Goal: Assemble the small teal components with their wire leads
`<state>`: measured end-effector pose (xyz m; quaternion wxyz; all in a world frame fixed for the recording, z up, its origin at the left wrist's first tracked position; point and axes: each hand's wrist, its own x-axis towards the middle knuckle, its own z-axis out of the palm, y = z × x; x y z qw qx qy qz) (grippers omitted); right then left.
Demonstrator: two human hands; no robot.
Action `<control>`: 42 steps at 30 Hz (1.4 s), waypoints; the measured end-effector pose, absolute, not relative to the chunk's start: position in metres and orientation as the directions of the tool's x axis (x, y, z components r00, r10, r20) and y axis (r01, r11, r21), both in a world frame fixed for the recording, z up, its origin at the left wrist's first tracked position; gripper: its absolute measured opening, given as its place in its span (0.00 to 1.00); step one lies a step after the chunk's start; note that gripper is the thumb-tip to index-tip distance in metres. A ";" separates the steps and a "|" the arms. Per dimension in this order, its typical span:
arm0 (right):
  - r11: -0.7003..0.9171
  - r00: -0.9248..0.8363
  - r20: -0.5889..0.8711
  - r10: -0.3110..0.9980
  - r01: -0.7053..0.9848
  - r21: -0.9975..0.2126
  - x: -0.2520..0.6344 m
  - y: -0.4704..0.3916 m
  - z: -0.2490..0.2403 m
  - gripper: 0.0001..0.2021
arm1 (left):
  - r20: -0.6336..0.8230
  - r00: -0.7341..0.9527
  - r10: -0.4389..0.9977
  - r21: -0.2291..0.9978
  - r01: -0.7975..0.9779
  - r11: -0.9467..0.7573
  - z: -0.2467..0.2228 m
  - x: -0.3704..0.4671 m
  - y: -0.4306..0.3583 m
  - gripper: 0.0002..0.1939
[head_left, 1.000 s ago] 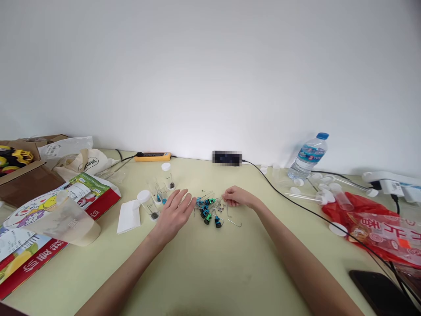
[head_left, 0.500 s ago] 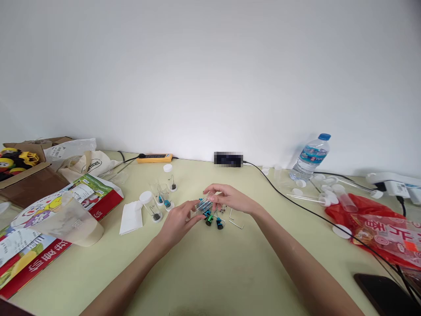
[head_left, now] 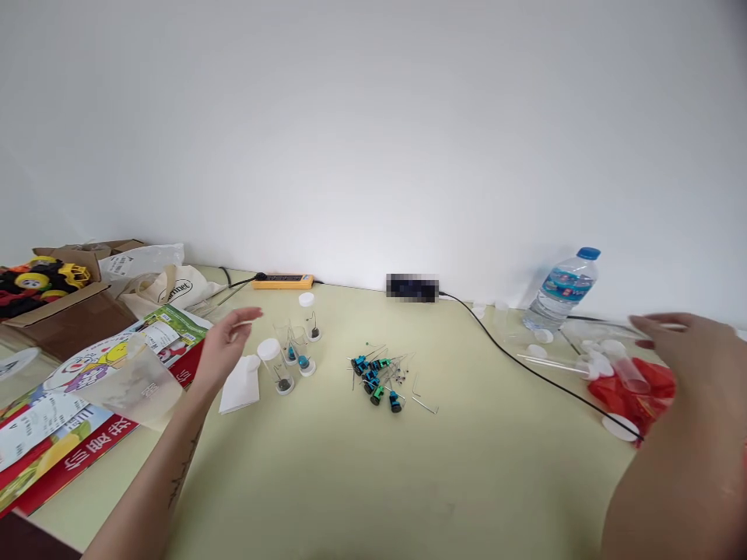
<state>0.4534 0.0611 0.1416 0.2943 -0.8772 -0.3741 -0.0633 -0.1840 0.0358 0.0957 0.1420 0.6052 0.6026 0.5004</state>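
My left hand (head_left: 225,342) hangs above the folded white paper (head_left: 240,386), thumb and fingers apart, with nothing visible in it. To its right stand several clear tubes: one with a white cap on top (head_left: 274,365), another capped one (head_left: 311,319) behind, and an open-topped pair (head_left: 300,354) with blue-green pieces inside. My right hand (head_left: 677,342) reaches far right over clear tubes and white caps (head_left: 600,362); blur hides whether its fingertips grip anything. In the middle lies a pile of small blue, green and black pieces with thin metal wires (head_left: 373,377). Bent metal rods (head_left: 426,405) lie beside it.
A water bottle (head_left: 563,292) stands by the wall. A black cable (head_left: 525,364) crosses the right side from a pixelated dark device (head_left: 412,288). An orange power strip (head_left: 283,281), cardboard box (head_left: 75,319), plastic cup (head_left: 137,381) and printed boxes occupy the left. A red bag (head_left: 654,389) lies right.
My hands have parted from above the middle pile, where they held a clear item. The left moved left to the paper; the right moved far right to the tubes. The view shifted slightly.
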 end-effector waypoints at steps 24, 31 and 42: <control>0.691 -0.601 0.344 0.722 0.659 -0.299 0.033 0.008 0.123 0.21 | 0.506 -0.080 0.859 0.517 0.825 -0.228 0.044 -0.151 -0.009 0.16; 0.736 -0.651 0.475 0.592 0.677 0.009 0.035 -0.013 0.105 0.11 | 0.376 0.150 0.914 0.705 0.594 -0.388 0.024 -0.107 -0.038 0.06; 0.063 -0.026 0.292 0.956 0.991 -0.117 0.248 0.061 0.139 0.15 | 0.083 0.187 0.979 0.996 -0.033 -0.078 0.045 -0.097 -0.030 0.10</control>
